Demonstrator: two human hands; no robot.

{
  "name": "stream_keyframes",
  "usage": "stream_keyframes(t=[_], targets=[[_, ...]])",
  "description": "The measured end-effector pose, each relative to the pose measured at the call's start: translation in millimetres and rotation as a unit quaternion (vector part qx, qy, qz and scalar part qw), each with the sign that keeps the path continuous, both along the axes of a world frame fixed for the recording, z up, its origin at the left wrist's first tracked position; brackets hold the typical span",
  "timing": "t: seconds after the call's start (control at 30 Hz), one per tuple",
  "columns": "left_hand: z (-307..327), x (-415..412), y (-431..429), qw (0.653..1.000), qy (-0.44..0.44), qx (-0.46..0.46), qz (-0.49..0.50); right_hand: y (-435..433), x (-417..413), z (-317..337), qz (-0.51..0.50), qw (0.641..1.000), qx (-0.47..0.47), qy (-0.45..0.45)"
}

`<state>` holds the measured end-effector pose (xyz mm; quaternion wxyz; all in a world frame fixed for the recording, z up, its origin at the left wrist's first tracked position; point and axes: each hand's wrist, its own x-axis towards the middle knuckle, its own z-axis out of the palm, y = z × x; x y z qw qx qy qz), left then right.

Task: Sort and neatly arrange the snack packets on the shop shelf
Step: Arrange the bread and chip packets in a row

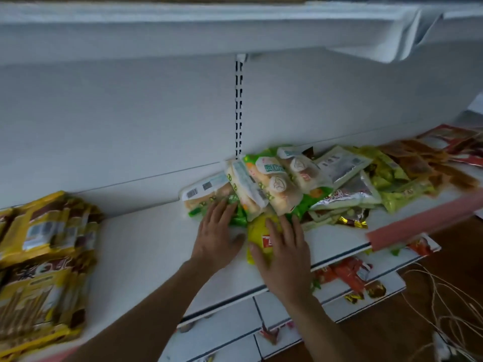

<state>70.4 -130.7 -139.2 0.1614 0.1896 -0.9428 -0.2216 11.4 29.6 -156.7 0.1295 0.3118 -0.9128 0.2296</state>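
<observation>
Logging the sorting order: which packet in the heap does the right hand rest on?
The yellow packet with the red label, at the heap's front; the right hand lies on it. The left hand touches a green packet instead.

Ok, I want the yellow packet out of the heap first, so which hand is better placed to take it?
Right. The right hand lies on the yellow packet, fingers spread over it, so it probably need only curl. The left hand rests on a green packet beside it.
</observation>
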Motion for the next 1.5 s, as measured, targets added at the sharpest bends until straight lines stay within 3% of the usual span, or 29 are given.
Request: stream_keyframes(t=[0.13, 0.47, 0.63, 0.73, 0.83, 0.9, 1.0, 1.1, 1.23, 1.37, 1.5], targets=[[-16.4, -5.5, 3.0, 0.996, 0.079, 0.004, 0.041, 1.0, -9.2, -10.2, 0.002, 1.000, -0.009, 0.019], [-11.8, 0.7, 7.6, 0.986, 0.143, 0.032, 0.077, 8.6, -29.2, 1.1, 0.052, 0.998, -0.035, -0.024], [-9.7, 3.7, 10.0, 0.975, 0.191, 0.085, 0.077, 24.3, -29.7, 2.3, 0.094, 0.966, -0.226, -0.090], [-9.0, 0.8, 7.5, 0.955, 0.236, 0.106, 0.147, 32.3, -37.8, 12.5, 0.068, 0.946, -0.314, -0.044], [-3.0, -5.7, -8.5, 0.950, 0.234, 0.057, 0.199, 27.1, -57.2, 39.0, 0.076, 0.929, -0.362, 0.008], [5.3, -13.7, -25.8, 0.960, 0.175, 0.052, 0.212, 18.2, -77.0, 59.5, 0.092, 0.952, -0.290, 0.035], [17.1, -24.3, -49.6, 0.982, 0.055, 0.034, 0.177, 2.2, -109.8, 85.8, 0.079, 0.995, -0.018, -0.051], [22.1, -28.7, -64.7, 0.990, -0.049, -0.017, 0.133, -12.1, -135.0, 101.1, 0.067, 0.974, 0.165, -0.139], [21.7, -25.0, -76.1, 0.984, -0.049, -0.063, 0.158, -21.8, -146.3, 103.0, 0.065, 0.961, 0.196, -0.186], [22.4, -8.7, -75.3, 0.984, -0.001, -0.012, 0.176, -27.1, -147.9, 102.3, 0.018, 0.978, 0.181, -0.101], [21.6, 16.6, -74.3, 0.977, 0.053, 0.025, 0.205, -28.3, -143.9, 107.5, 0.018, 0.985, 0.144, -0.091]])
